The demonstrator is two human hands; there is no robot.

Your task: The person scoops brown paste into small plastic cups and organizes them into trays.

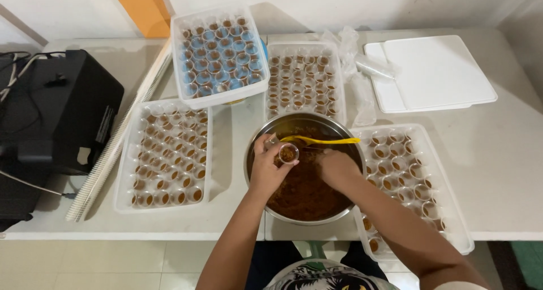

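A small clear cup (287, 153), partly filled with brown paste, was held in the left hand (270, 168), the fingers curled closely around its sides. It was kept over the left part of a round metal bowl (257, 148) that stood at the middle of the table's (498, 171) front edge and was filled with the same brown paste (305, 194). A yellow spoon (322, 140) was gripped by the right hand (338, 167), the fingers closed about its handle, with the spoon lying across the far part of the bowl just beside the cup.

Four clear plastic trays of filled cups were set around the bowl: one (125, 171) towards the front left corner, one (458, 222) at the front edge right of the bowl, one (339, 81) directly behind the bowl, and one (178, 69) raised on something at the back edge. Two white lids (441, 69) were stacked near the back right corner, with crumpled clear plastic (362, 69) beside them. A black device (56, 109) with cables occupied the left edge.
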